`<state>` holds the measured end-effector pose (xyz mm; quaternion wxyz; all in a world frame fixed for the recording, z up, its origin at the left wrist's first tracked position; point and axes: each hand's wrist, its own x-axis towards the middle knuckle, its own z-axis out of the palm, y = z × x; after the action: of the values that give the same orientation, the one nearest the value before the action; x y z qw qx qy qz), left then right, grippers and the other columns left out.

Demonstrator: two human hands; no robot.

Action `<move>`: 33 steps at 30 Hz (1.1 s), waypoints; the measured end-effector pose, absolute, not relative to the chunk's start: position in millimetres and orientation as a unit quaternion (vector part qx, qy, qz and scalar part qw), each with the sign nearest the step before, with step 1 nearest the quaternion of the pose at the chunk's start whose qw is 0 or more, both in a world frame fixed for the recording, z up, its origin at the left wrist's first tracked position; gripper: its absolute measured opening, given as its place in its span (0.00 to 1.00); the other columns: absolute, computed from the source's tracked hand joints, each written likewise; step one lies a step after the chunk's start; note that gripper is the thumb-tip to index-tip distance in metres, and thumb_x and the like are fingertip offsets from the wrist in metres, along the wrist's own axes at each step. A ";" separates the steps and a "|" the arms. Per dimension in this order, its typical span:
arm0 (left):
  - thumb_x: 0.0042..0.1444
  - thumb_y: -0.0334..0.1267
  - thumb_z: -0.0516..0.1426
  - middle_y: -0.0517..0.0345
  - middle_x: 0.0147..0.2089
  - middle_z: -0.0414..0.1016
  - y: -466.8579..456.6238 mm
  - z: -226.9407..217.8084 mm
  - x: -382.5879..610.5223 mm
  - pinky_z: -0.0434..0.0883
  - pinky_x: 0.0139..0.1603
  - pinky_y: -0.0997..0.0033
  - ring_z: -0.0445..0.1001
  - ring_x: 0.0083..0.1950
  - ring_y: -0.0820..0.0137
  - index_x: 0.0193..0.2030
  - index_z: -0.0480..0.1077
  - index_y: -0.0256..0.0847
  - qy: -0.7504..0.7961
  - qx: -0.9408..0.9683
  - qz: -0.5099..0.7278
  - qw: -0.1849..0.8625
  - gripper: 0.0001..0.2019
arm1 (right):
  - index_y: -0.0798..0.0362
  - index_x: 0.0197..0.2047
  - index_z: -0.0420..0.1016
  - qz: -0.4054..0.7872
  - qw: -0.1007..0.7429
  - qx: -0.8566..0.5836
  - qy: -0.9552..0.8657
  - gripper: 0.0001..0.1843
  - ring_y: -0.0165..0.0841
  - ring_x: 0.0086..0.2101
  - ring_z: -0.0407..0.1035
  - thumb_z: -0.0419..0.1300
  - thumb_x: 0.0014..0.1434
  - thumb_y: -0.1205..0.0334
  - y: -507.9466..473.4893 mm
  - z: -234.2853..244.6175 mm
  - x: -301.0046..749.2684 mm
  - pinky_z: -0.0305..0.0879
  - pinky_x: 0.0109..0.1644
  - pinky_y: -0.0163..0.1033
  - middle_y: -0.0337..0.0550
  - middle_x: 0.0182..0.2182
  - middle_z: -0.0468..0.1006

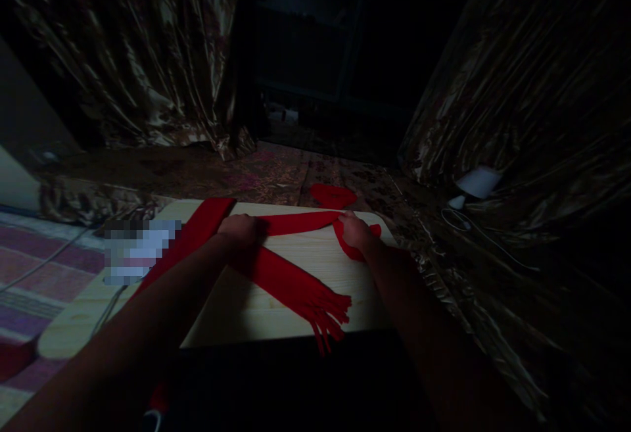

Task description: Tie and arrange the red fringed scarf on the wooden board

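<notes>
A long red scarf [290, 281] with a fringed end lies folded across a light wooden board [221, 313]. My left hand [240, 229] is closed on the scarf at a crossing of its strips, near the board's far edge. Farther right, my right hand [355, 229] grips another part of it, and a narrow band runs fairly straight between both hands. The fringe hangs over the board's near edge. One wide strip slants down to the left, partly behind my left forearm. Past the far edge lies a red piece of cloth [332, 195]; whether it joins the scarf I cannot tell.
A blurred-out device [140, 251] with a cable rests on the board's left side. Striped bedding [59, 267] spreads at left. Behind is a ledge covered in patterned cloth [236, 166], with curtains [167, 57] on both sides. A small white lamp [478, 183] stands at right; the room is dim.
</notes>
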<state>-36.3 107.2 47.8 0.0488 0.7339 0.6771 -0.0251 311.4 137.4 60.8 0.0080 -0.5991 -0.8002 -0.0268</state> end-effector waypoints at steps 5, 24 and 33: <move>0.61 0.53 0.49 0.43 0.48 0.81 107.0 41.3 -33.1 0.72 0.48 0.57 0.77 0.52 0.50 0.52 0.78 0.48 0.657 0.754 -0.011 -0.001 0.23 | 0.53 0.66 0.65 -0.132 0.016 -0.604 -0.786 0.25 0.38 0.50 0.70 0.43 0.69 0.70 133.2 66.1 295.6 0.66 0.50 0.41 0.56 0.69 0.57; 0.63 0.56 0.44 0.31 0.66 0.66 85.5 16.0 -19.5 0.63 0.61 0.42 0.64 0.66 0.43 0.63 0.67 0.33 0.749 0.655 0.098 -0.009 0.33 | 0.53 0.54 0.72 0.080 -0.027 -0.524 -0.848 0.26 0.42 0.42 0.77 0.62 0.60 0.43 0.6 62.1 223.6 0.65 0.42 0.41 0.53 0.47 0.80; 0.64 0.51 0.46 0.31 0.62 0.69 33.5 14.9 15.4 0.61 0.63 0.47 0.63 0.66 0.43 0.61 0.68 0.29 0.701 0.695 0.129 -0.095 0.30 | 0.52 0.49 0.78 -0.011 0.046 -0.583 -0.811 0.16 0.39 0.47 0.73 0.54 0.68 0.54 64.5 60.5 270.0 0.65 0.50 0.40 0.51 0.47 0.81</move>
<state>15.4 33.5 14.9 -0.0954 0.6947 0.7011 0.1290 270.0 64.5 60.5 0.0462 -0.5832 -0.8109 -0.0109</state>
